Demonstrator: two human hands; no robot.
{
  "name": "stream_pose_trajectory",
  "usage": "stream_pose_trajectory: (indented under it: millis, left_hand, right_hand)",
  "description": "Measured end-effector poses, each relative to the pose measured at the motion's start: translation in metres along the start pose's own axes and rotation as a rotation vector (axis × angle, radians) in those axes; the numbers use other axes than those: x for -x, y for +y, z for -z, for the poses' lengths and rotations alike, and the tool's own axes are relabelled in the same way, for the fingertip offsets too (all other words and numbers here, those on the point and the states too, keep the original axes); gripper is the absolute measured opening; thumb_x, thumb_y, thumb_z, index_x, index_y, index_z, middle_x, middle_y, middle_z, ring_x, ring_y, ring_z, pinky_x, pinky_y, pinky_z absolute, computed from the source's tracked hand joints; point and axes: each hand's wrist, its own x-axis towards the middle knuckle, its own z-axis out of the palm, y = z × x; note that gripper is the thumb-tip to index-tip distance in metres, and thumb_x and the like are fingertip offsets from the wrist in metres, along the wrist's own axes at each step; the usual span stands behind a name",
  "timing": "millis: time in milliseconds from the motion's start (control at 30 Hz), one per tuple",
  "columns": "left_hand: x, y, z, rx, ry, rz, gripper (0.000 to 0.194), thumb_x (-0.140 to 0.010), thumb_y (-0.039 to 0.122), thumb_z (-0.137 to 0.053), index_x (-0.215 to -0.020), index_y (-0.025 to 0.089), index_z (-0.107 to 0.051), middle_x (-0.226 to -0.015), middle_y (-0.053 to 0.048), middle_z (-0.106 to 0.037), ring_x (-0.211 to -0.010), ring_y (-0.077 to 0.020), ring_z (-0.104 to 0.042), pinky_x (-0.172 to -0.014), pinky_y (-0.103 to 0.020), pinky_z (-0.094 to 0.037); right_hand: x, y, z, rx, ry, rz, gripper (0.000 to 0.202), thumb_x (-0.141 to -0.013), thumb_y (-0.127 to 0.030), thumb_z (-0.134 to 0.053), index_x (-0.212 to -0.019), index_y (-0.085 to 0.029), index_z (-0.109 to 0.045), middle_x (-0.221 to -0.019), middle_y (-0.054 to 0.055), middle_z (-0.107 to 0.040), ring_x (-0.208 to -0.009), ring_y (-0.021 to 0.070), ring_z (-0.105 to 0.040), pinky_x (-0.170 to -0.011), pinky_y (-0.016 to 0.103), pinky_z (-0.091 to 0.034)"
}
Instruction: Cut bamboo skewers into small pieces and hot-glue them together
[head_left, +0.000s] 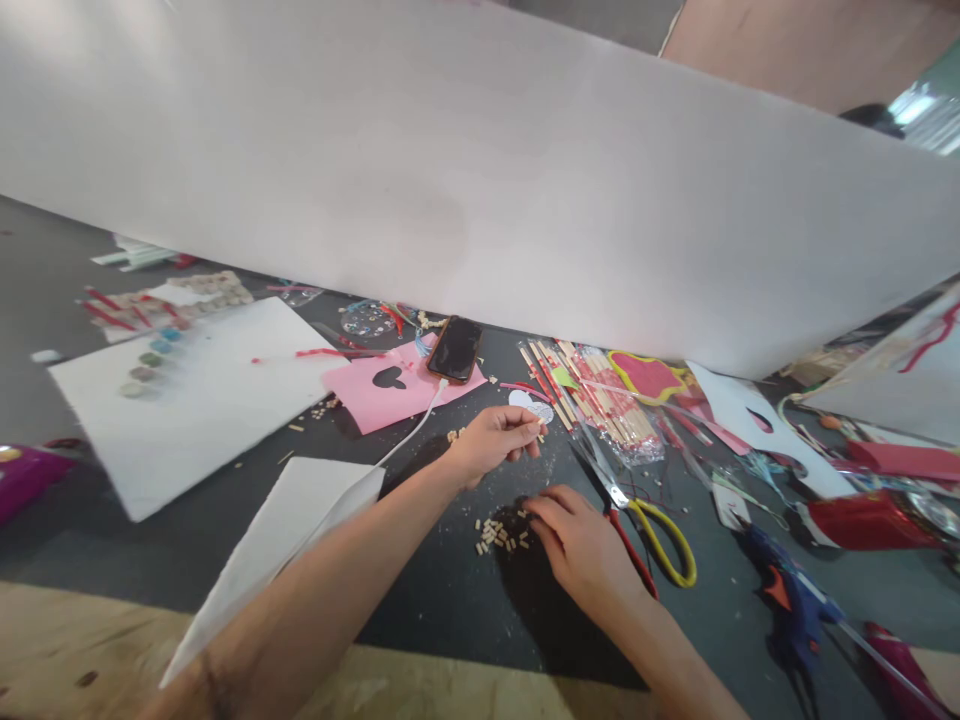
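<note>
My left hand (496,440) is closed in a pinch, with a tiny pale wooden stick piece (541,424) at its fingertips. Just beyond it lies a white paper cutout (531,404) with rounded lobes. Lower down, my right hand (585,540) reaches to the edge of a small pile of cut wooden stick pieces (496,536) on the dark tabletop. Its fingers are curled together, and whatever they pinch is too small to make out. Scissors (616,497) with red and yellow handles lie half open beside this hand.
Bundled wooden chopsticks (600,395) lie behind the scissors. A phone (455,348) on a cable rests on pink paper (375,393). At left are a white board (202,400) and folded white paper (300,500). A blue glue gun (799,590) and red can (874,520) are right. A white panel (450,180) stands behind.
</note>
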Motion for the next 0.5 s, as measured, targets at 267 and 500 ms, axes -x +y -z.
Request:
stream_pose_trajectory:
  millis: [267,500]
  left_hand:
    - [-0.001,-0.002,0.001,-0.007,0.032,0.014,0.029,-0.075,0.043,-0.061,-0.078,0.014,-0.061,-0.058,0.002,-0.058,-0.045,-0.0049,-0.038,-0.046,-0.018,-0.028]
    - [-0.001,0.001,0.000,-0.009,0.031,0.019,0.027,-0.075,0.041,-0.061,-0.074,0.013,-0.060,-0.057,0.002,-0.057,-0.044,-0.0041,-0.037,-0.046,-0.017,-0.029]
  right_hand:
    - [-0.010,-0.030,-0.011,0.011,-0.057,0.094,0.014,-0.081,-0.031,-0.062,-0.093,-0.023,-0.063,-0.093,0.004,-0.057,-0.090,0.0210,-0.050,-0.078,0.031,-0.043]
    - [-0.013,-0.023,-0.010,0.065,-0.030,0.032,0.016,-0.087,-0.017,-0.048,-0.093,-0.020,-0.063,-0.093,0.007,-0.056,-0.088,0.0215,-0.048,-0.079,0.034,-0.041]
